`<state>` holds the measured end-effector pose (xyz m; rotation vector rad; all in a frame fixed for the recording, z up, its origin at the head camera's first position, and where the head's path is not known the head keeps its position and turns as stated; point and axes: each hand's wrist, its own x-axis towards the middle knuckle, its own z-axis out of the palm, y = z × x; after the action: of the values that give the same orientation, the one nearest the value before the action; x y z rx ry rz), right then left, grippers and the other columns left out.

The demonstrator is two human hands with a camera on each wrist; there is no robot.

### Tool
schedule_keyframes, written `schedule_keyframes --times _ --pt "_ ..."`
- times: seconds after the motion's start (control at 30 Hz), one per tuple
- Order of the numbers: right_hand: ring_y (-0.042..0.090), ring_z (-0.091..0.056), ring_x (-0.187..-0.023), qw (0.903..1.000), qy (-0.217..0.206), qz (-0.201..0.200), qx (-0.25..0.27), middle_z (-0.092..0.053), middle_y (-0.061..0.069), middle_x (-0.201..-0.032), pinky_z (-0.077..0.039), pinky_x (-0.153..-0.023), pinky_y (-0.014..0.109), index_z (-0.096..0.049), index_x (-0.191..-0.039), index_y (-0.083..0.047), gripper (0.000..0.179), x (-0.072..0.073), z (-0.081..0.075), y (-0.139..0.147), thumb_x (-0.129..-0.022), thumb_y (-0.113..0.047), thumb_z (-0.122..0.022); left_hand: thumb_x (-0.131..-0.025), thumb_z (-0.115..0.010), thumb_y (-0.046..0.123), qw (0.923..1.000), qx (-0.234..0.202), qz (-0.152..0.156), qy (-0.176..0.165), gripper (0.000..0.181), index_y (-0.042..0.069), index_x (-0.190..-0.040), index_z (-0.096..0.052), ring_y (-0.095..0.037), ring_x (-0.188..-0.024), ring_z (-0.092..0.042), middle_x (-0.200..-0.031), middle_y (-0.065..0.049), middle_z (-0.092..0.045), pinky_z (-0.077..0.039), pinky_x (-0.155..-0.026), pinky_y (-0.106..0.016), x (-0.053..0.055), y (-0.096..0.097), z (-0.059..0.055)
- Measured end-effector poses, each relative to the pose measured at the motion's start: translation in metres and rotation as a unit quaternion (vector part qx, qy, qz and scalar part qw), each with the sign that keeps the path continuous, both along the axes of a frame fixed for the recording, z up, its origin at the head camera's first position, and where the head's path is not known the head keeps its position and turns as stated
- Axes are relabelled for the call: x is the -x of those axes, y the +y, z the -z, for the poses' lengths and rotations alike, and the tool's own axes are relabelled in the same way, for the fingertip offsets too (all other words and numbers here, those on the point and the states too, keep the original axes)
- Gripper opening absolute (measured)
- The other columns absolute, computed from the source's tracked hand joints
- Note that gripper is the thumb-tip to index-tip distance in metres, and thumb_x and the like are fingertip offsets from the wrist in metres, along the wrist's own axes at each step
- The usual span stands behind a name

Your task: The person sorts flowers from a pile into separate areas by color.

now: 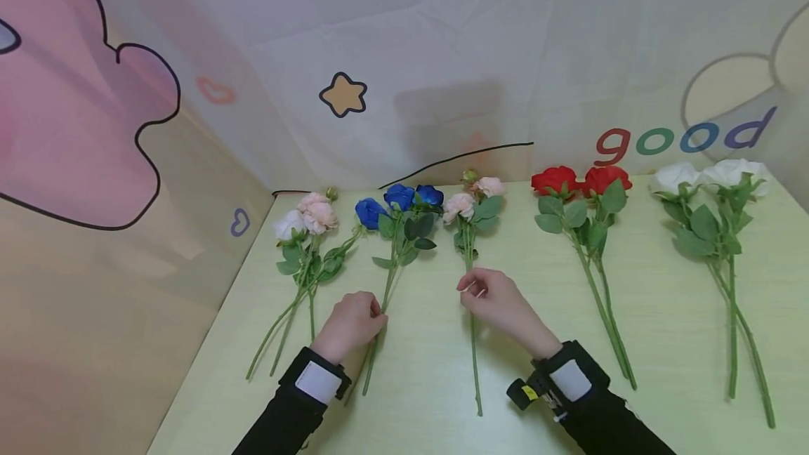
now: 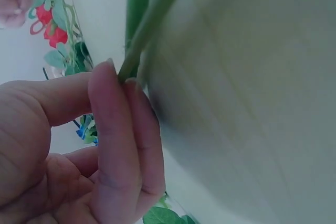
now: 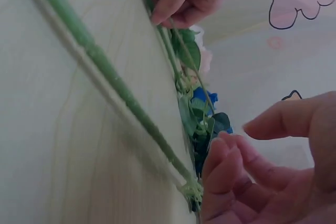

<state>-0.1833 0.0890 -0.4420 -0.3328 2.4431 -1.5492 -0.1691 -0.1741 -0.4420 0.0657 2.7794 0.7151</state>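
On the pale tabletop (image 1: 537, 371), my left hand (image 1: 354, 325) pinches a green stem of the blue roses (image 1: 399, 196), below their leaves. In the left wrist view, the thumb and fingertips meet on that stem (image 2: 157, 22), while another stem runs close behind it. My right hand (image 1: 499, 300) hovers over the stem of the pale pink flowers (image 1: 460, 206), its fingers loosely curled. In the right wrist view, the thumb stands apart from the fingertips with nothing between them, and a green stem (image 3: 113, 80) lies on the table beside the hand.
Left of the blue roses lie pink and white flowers (image 1: 316, 214) with crossing stems. Red roses (image 1: 607, 180) and white roses (image 1: 676, 177) lie to the right, stems toward me. A printed cloth backdrop (image 1: 442, 41) rises behind the table's far edge.
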Motion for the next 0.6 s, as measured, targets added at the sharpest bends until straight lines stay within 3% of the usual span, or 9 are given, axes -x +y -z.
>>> schedule_keyframes --times 0.07,0.2,0.37,0.6 --pt "0.014 -0.053 -0.064 0.9982 0.02 0.002 -0.057 -0.062 0.006 -0.077 -0.043 -0.061 0.027 -0.065 -0.103 0.001 0.018 -0.0003 0.0026 0.0011 -0.09 -0.01 -0.062 -0.095 -0.065 0.015 1.0 0.0 -0.004 -0.002 0.015 0.006 -0.083 -0.062 -0.013 -0.05 -0.059 -0.065 -0.004 -0.063 -0.04 -0.051 -0.024 0.0014 -0.002 0.0001" --pt "0.014 -0.051 -0.058 0.9928 0.028 -0.011 -0.116 -0.059 0.005 -0.072 -0.041 -0.057 0.027 -0.062 -0.105 0.0 0.02 -0.0024 0.0052 0.0003 -0.089 -0.01 -0.068 -0.095 -0.067 0.016 1.0 -0.009 -0.002 0.004 0.016 0.006 -0.083 -0.062 -0.012 -0.05 -0.058 -0.064 -0.004 -0.063 -0.04 -0.051 -0.024 0.003 -0.0034 0.0004" --pt "0.015 -0.05 -0.058 0.9872 0.019 -0.027 -0.156 -0.057 0.003 -0.069 -0.039 -0.056 0.027 -0.061 -0.109 -0.002 0.026 -0.0063 0.007 -0.0035 -0.087 -0.008 -0.073 -0.096 -0.068 0.022 0.9998 -0.02 0.008 0.006 0.023 0.006 -0.081 -0.062 -0.013 -0.05 -0.057 -0.06 -0.003 -0.062 -0.042 -0.052 -0.025 0.0038 -0.003 0.0001" --pt "0.017 -0.047 -0.06 0.9834 0.021 -0.024 -0.179 -0.054 0.004 -0.068 -0.036 -0.058 0.028 -0.065 -0.102 -0.003 0.018 -0.0079 0.0082 -0.0035 -0.085 -0.004 -0.07 -0.101 -0.061 0.028 0.9998 -0.018 0.005 0.001 0.031 0.007 -0.078 -0.061 -0.014 -0.047 -0.054 -0.053 -0.002 -0.057 -0.04 -0.051 -0.026 0.0069 -0.0028 -0.0014"
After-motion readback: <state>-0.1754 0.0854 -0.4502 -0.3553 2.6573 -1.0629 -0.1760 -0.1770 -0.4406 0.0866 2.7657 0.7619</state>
